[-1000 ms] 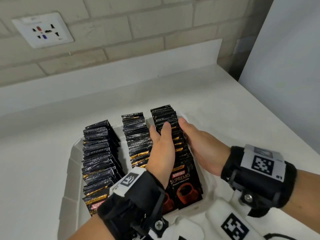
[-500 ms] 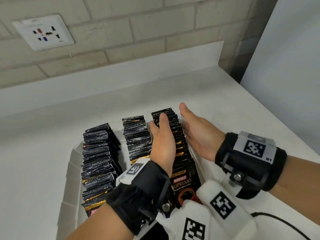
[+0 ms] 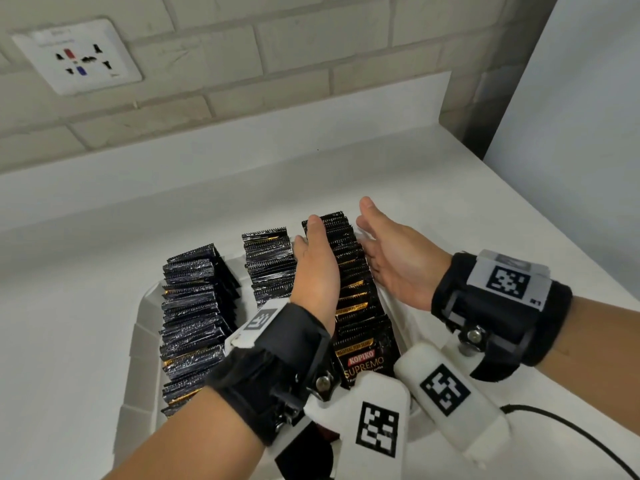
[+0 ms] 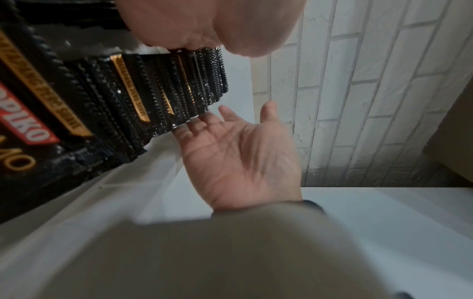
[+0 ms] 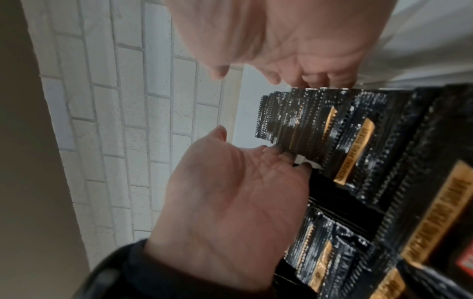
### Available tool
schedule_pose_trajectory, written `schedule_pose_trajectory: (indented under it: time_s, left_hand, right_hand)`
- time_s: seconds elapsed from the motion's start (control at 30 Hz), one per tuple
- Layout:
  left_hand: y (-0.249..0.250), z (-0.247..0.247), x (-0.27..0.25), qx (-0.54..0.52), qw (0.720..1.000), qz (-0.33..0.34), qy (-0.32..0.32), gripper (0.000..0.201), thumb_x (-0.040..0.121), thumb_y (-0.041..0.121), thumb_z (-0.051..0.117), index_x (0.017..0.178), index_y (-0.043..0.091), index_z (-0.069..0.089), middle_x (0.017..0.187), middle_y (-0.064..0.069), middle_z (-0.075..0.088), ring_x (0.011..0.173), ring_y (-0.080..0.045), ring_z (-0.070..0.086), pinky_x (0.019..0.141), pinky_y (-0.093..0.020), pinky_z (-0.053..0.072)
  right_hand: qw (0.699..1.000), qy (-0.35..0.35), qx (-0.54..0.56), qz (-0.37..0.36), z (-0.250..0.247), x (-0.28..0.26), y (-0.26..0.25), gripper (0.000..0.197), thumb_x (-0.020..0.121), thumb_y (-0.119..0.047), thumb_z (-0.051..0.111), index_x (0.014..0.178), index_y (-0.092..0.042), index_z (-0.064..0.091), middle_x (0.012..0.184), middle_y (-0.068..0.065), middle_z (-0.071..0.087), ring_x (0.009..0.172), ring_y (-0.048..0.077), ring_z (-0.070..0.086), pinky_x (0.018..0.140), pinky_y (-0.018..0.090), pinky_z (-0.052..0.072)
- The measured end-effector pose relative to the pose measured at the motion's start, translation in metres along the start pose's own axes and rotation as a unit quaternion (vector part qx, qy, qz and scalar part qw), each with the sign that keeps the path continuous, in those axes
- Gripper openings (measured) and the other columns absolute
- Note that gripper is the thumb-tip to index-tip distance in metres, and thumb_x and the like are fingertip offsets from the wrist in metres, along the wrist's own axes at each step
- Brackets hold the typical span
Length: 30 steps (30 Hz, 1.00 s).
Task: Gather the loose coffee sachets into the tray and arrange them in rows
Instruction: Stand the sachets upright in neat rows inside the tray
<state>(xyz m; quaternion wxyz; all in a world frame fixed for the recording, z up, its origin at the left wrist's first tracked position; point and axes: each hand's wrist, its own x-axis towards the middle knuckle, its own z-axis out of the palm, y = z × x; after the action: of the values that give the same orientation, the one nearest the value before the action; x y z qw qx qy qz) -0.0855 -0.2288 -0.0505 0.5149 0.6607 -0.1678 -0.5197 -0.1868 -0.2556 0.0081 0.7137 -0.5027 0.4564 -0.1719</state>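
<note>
Three rows of sachets (image 3: 349, 271) already stand on edge in the tray (image 3: 142, 344), low centre of the head view, so this looks nearly done. I can't spot any loose ones on the tabletop (image 3: 450, 202), though the arms hide the near part. What's left seems to be squaring up the right row, which leans a bit.

Left hand (image 3: 317, 271) lies flat along that row's left side, fingers straight and touching the packets, gripping nothing. Right hand (image 3: 394, 258) is at the row's right side, palm inward, fingers loosely spread, holding nothing; its lower fingertips (image 4: 194, 125) look to be just touching the packet edges.

Sachets are flat glossy black foil with crimped, serrated top edges and gold bands; the front one reads Kopiko Supremo. Tray is white with a segmented, scalloped-looking wall, material hard to call. Tabletop is plain matte white.
</note>
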Motion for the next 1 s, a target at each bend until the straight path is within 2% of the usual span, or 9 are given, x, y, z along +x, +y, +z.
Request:
schedule_pose_trajectory:
  time_s: [0.07,0.17,0.23,0.4,0.53,0.63,0.77,0.93,1.0]
  left_hand:
    - [0.002,0.001,-0.002,-0.001,1.0,0.005,-0.004,0.108,0.043,0.089,0.039,0.139,0.039,0.035,0.145,0.003,0.042,0.13,-0.026,0.043,0.105,-0.051,0.032]
    - [0.007,0.001,-0.006,-0.006,1.0,0.024,0.003,0.107,0.046,0.086,0.035,0.141,0.036,0.034,0.146,0.004,0.039,0.131,-0.024,0.042,0.106,-0.05,0.031]
    - [0.008,-0.001,-0.007,-0.001,1.0,0.031,0.003,0.107,0.047,0.084,0.033,0.141,0.033,0.035,0.145,0.003,0.041,0.13,-0.023,0.042,0.107,-0.048,0.031]
    - [0.015,-0.003,-0.017,0.016,1.0,0.024,0.002,0.105,0.047,0.083,0.034,0.137,0.031,0.041,0.139,0.0,0.048,0.127,-0.026,0.046,0.105,-0.051,0.033]
    - [0.035,-0.002,-0.051,0.049,0.996,0.074,-0.017,0.087,0.075,0.073,0.033,0.144,0.021,0.031,0.147,-0.001,0.038,0.135,-0.018,0.036,0.113,-0.044,0.024]
    - [0.05,-0.009,-0.076,0.111,0.983,0.145,-0.023,0.057,0.097,0.05,0.027,0.146,0.022,0.023,0.151,0.008,0.028,0.137,-0.006,0.026,0.105,-0.019,0.017]
    - [0.06,-0.04,-0.104,0.276,0.925,0.25,-0.069,0.034,0.096,0.03,0.044,0.129,0.034,0.05,0.111,0.023,0.054,0.089,0.014,0.049,0.068,0.006,0.032]
    - [0.025,-0.075,-0.123,0.611,0.741,0.256,-0.11,0.008,0.088,0.03,0.058,0.094,0.035,0.062,0.084,0.019,0.051,0.073,0.003,0.05,0.068,-0.007,0.04]
    - [0.011,-0.084,-0.123,0.663,0.709,0.228,-0.081,0.012,0.087,0.04,0.057,0.08,0.032,0.052,0.081,0.017,0.047,0.074,-0.002,0.048,0.07,-0.017,0.044]
  right_hand:
    - [1.0,-0.001,0.004,-0.001,0.0,0.0,-0.001,0.036,0.096,-0.049,0.025,0.085,-0.028,0.053,0.06,-0.016,0.065,0.057,-0.005,0.063,0.056,0.008,0.047]
    - [1.0,-0.008,0.009,0.008,0.003,-0.003,-0.003,0.053,0.095,-0.052,0.025,0.131,-0.017,0.04,0.112,-0.014,0.055,0.105,0.004,0.058,0.084,0.015,0.038]
    - [1.0,-0.018,0.008,0.014,0.005,-0.005,-0.005,0.059,0.095,-0.052,0.023,0.137,-0.011,0.032,0.114,-0.017,0.048,0.114,0.009,0.052,0.088,0.019,0.036]
    - [1.0,-0.013,-0.007,-0.008,0.0,-0.009,-0.007,0.056,0.096,-0.049,0.025,0.136,-0.013,0.033,0.079,-0.014,0.058,0.067,-0.002,0.064,0.058,0.008,0.048]
    - [0.999,-0.026,-0.004,-0.022,-0.009,-0.021,-0.01,0.067,0.093,-0.053,0.029,0.148,-0.02,0.012,0.147,0.011,0.032,0.134,0.013,0.034,0.109,0.026,0.026]
    - [0.99,-0.039,-0.114,-0.08,-0.014,-0.035,-0.013,0.052,0.092,-0.042,0.039,0.14,-0.021,0.035,0.132,-0.014,0.047,0.122,-0.004,0.041,0.11,0.025,0.028]
    - [0.902,-0.115,-0.385,-0.158,-0.013,-0.054,-0.012,0.023,0.091,-0.024,0.049,0.11,-0.034,0.058,0.113,-0.019,0.06,0.1,-0.01,0.054,0.089,0.007,0.039]
    - [0.689,-0.154,-0.675,-0.214,0.001,-0.052,0.004,0.033,0.091,-0.03,0.053,0.124,-0.03,0.054,0.12,-0.01,0.051,0.111,0.009,0.045,0.096,0.027,0.035]
    - [0.648,-0.142,-0.713,-0.229,0.006,-0.05,0.008,0.035,0.091,-0.036,0.052,0.126,-0.033,0.05,0.117,-0.011,0.047,0.109,0.01,0.041,0.094,0.026,0.036]
